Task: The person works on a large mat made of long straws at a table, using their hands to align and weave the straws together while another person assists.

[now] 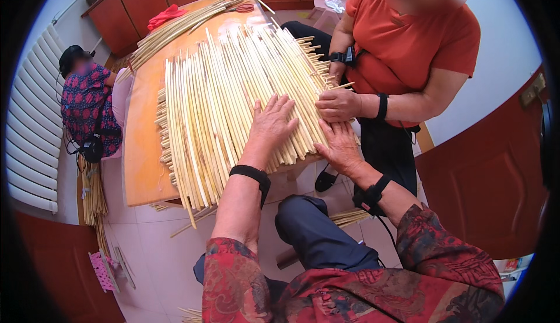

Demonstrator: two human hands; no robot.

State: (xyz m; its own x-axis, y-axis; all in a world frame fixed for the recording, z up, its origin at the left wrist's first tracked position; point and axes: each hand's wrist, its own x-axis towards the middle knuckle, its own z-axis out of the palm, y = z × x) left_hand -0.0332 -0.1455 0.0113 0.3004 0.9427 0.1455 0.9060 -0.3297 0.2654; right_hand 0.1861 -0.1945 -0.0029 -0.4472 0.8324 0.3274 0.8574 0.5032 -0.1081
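A wide mat of pale yellow reed stalks [204, 113] lies on the orange wooden table [143, 165], its stalks side by side. My left hand [272, 123] rests flat on the middle of the mat, fingers spread. Near the mat's right edge my right hand [340, 146] lies with its fingers stretched over the stalk ends. Just beyond it, a co-worker's hand [337, 105] pinches at the mat's edge, close to my fingertips. That person's other hand is partly hidden behind it.
A loose bundle of stalks [181, 28], a red cloth [166, 16] and red-handled scissors [240, 8] lie at the table's far end. The co-worker in an orange shirt [408, 49] sits at the right. Another person [90, 101] sits left, near a white radiator [35, 124]. More stalks stand below.
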